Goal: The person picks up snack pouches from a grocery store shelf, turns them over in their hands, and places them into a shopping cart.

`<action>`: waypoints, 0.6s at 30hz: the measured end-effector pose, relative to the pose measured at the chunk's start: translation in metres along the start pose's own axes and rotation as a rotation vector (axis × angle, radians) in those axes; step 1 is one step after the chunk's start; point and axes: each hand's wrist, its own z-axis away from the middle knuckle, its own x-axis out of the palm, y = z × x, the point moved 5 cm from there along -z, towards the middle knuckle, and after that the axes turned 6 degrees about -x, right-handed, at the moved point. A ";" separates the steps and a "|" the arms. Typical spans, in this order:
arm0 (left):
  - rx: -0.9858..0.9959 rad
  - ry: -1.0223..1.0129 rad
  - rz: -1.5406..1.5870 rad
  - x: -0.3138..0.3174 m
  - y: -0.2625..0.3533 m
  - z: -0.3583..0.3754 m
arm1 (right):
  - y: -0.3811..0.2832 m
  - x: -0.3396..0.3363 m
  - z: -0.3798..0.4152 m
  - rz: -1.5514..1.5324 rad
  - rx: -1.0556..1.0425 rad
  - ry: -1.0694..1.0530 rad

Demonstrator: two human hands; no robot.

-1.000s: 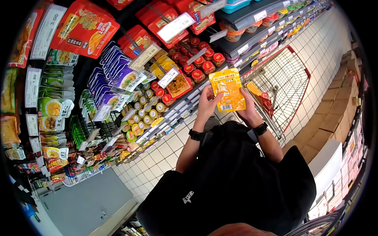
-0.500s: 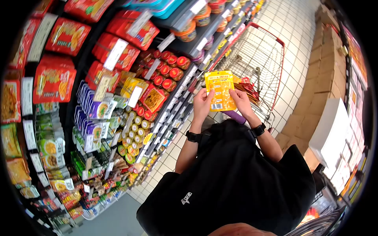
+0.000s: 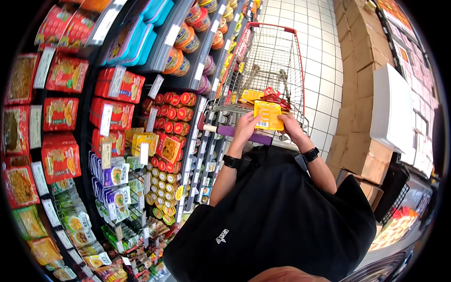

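Between both hands is a yellow food packet (image 3: 269,115) with a barcode at its lower left. My left hand (image 3: 245,126) pinches its left edge, thumb on the front. At the packet's right edge, my right hand (image 3: 292,126) grips it the same way. Just beyond, the wire shopping cart (image 3: 299,56) holds red packets (image 3: 277,97) and another yellow packet (image 3: 250,96). The cart's purple handle (image 3: 244,135) runs below my hands, near my body.
Shelves on the left carry red noodle packs (image 3: 61,157), red-lidded jars (image 3: 176,113) and purple pouches (image 3: 112,174). Cardboard boxes (image 3: 359,94) are stacked along the right, with a white box (image 3: 392,108) beside them. Tiled floor (image 3: 319,42) lies beyond the cart.
The view has turned, so the shelves and cart stand more upright in it. Both hands and the yellow packet are lower, and the packet's top tilts away. Another yellow packet now shows in the cart.
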 end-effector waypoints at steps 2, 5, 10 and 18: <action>-0.051 -0.019 -0.079 0.006 0.001 -0.002 | 0.009 -0.014 -0.001 0.000 0.012 -0.022; -0.129 -0.052 -0.140 0.020 0.005 0.000 | 0.027 -0.033 -0.003 -0.038 0.069 0.011; -0.169 -0.095 -0.148 0.030 -0.004 -0.010 | 0.032 -0.043 0.005 -0.122 0.098 0.035; -0.199 -0.094 -0.171 0.029 -0.013 -0.018 | 0.035 -0.042 0.008 -0.158 0.144 0.013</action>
